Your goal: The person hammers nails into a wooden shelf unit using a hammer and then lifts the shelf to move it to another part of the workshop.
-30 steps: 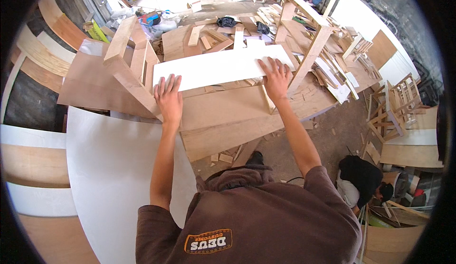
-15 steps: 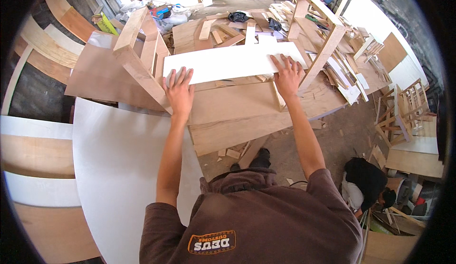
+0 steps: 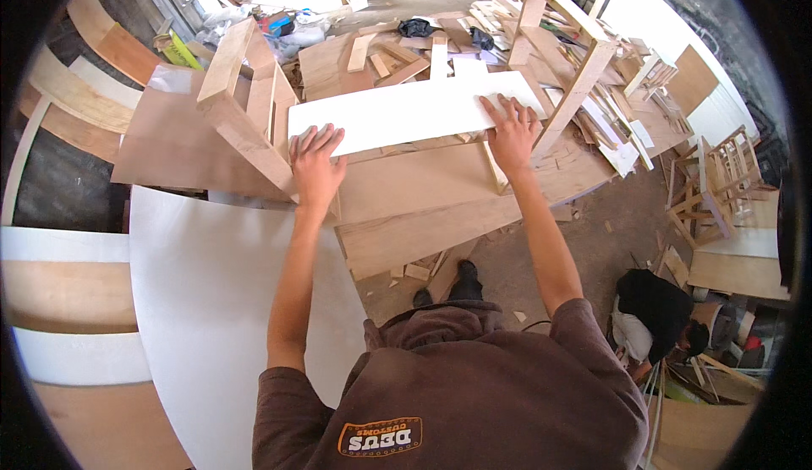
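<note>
A long white board (image 3: 406, 113) lies across a plywood frame between its two raised ends. The left end frame (image 3: 241, 139) and the right end frame (image 3: 578, 90) stand up on either side of it. My left hand (image 3: 317, 164) rests on the board's near left corner, fingers stretched over its top and the thumb pointing right. At the other end my right hand (image 3: 512, 136) lies flat on the board with fingers spread. Beneath and nearer to me, a brown wooden panel (image 3: 414, 178) forms the lower part of the frame.
Offcuts (image 3: 397, 71) and a black plastic bag (image 3: 416, 28) lie beyond the board. A large white sheet (image 3: 228, 301) is at my left. Wooden stools or frames (image 3: 719, 183) stand at the right, where another person (image 3: 647, 318) bends low. Scraps litter the floor by my feet.
Both hands stay on the white board. My left hand's fingers have drawn slightly closer together. The view has shifted a little, and the person at the right has moved slightly.
</note>
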The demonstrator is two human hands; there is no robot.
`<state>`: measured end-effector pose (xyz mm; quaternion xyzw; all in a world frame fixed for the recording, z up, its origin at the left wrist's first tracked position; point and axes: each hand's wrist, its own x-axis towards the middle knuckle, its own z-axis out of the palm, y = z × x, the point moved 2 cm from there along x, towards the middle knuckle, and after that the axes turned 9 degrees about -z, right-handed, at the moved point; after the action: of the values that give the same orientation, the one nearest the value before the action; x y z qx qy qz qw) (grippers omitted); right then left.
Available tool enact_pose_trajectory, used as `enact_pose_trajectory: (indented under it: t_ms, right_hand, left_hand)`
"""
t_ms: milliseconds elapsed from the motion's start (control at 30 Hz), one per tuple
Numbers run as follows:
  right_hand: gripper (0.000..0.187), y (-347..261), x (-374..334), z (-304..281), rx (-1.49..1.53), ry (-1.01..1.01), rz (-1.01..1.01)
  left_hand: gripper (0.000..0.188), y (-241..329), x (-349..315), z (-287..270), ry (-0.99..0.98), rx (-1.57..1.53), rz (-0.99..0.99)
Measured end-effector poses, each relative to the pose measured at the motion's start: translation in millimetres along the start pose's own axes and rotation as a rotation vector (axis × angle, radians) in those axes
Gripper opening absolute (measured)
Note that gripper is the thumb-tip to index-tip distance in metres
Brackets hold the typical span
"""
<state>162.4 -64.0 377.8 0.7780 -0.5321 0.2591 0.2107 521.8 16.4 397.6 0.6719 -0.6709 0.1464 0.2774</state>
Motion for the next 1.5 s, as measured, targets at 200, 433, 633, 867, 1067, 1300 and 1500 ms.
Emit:
enact_pose_trajectory:
  t_ms: [200,433,633,867,1067,1300,1500]
  right_hand:
    - [0.066,-1.5,3.7,-4.2,-0.002,-0.038,-0.008]
    - [0.065,-0.2,1.8,-2.1,-0.009,-0.004,-0.015]
    - [0.062,0.3,2.8,-0.3,0.010,0.011,-0.001]
    - [0.061,-2.7,2.4,-2.3,-0.001,0.016,0.028]
    - [0.061,-2.7,1.6,-1.8,0.000,0.016,0.011]
    - [0.050,6.4,-5.2,-6.5,0.132,0.120,-0.012]
    - [0.030,25.7,-45.3,-19.8,0.392,0.457,0.118]
  left_hand:
    - [0.031,-8.1,0.4,-4.7,-0.008,-0.196,0.102]
    - [0.027,-3.9,-9.0,-11.7,-0.010,-0.337,0.059]
    - [0.021,-5.2,-17.0,-22.2,0.007,-0.555,-0.043]
    - [0.018,-16.5,-49.1,-20.9,0.137,-0.800,-0.154]
    - [0.069,-26.3,-66.4,-36.5,0.759,-0.449,-0.360]
    - [0.094,-34.0,-42.3,-13.3,0.376,-0.688,-0.636]
    - [0.082,-52.8,-47.6,-1.3,0.411,-0.878,-0.552]
